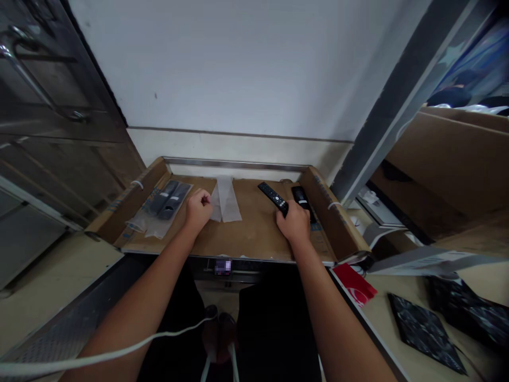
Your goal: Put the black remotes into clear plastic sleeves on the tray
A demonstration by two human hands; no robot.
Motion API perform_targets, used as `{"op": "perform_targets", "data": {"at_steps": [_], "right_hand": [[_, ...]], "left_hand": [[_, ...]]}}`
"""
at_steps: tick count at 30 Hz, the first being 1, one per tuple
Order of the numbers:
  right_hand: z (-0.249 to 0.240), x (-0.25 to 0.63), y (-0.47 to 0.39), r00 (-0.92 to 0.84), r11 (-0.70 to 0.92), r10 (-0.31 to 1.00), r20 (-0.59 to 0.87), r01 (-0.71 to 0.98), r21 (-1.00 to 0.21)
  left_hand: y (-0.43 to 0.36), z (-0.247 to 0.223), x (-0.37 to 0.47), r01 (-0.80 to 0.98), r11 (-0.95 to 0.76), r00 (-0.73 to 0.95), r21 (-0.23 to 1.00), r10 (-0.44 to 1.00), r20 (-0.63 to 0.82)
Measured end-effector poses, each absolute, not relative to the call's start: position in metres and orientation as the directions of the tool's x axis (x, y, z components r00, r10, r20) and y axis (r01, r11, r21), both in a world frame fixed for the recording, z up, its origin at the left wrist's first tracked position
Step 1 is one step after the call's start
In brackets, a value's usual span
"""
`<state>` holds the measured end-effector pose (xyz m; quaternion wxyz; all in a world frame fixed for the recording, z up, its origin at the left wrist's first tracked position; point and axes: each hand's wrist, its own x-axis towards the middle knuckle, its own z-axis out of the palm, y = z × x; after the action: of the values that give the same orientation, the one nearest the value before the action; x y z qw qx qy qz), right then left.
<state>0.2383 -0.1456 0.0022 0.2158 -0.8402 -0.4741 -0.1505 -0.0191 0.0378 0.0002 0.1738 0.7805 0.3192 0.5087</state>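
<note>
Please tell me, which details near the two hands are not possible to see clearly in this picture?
- Head view: the near end of the black remote is covered by the right hand.
- The left hand pinches the clear bags; its fingers curl under, out of sight.
- Button labels: too small.

- Brown cardboard-lined tabletop with raised side flaps
- Two grey bagged remotes at left
- Clear plastic bags mid-back
- Two black remotes at right
</note>
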Motion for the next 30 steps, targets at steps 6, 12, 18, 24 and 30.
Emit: {"op": "perform_targets", "data": {"at_steps": [6,12,18,24,30], "right_hand": [[0.0014,0.2385,-0.1453,0.509,-0.461,0.731,0.454,0.859,-0.222],[0.0012,0.2386,-0.1451,0.506,-0.461,0.732,0.456,0.861,-0.215],[0.0002,0.2392,-0.1447,0.511,-0.468,0.731,0.453,0.858,-0.213],[0.0036,0.2376,-0.1452,0.524,-0.478,0.737,0.427,0.851,-0.219],[0.0027,0.238,-0.1449,0.518,-0.472,0.739,0.431,0.854,-0.217]], "left_hand": [[0.0367,0.0007,-0.0177,0.287,-0.727,0.272,0.624,0.686,0.675],[0.0379,-0.0008,-0.0179,0.269,-0.754,0.283,0.599,0.657,0.699],[0.0399,-0.0032,-0.0185,0.286,-0.741,0.299,0.607,0.671,0.678],[0.039,-0.0036,-0.0179,0.34,-0.693,0.292,0.636,0.721,0.629],[0.0379,-0.0028,-0.0169,0.315,-0.691,0.292,0.65,0.723,0.627]]}}
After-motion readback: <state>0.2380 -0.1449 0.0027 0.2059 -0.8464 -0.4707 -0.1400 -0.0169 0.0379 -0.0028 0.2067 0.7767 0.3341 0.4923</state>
